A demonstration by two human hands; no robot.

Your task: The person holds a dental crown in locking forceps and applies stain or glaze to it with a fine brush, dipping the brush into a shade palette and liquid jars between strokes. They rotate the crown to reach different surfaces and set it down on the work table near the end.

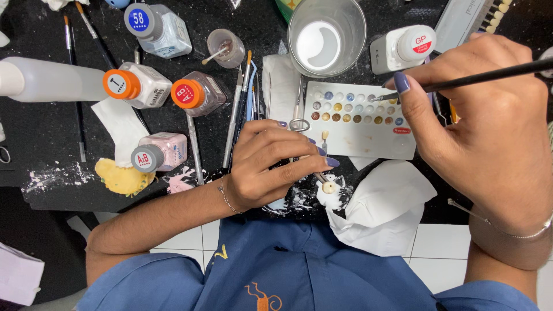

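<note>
The right hand grips a brush over the palette, the left hand pinches a tooth on forceps; a slip could smear colour.

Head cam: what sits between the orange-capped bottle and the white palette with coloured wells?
In the head view, between the orange-capped bottle and the white palette: a bundle of thin brushes and metal tools, then a folded white tissue.

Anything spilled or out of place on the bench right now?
Yes: white powder is scattered along the black worktop's near edge at left, and more white smears lie under the left hand. Three small bottles lie on their sides. The right hand holds a brush over the palette.
</note>
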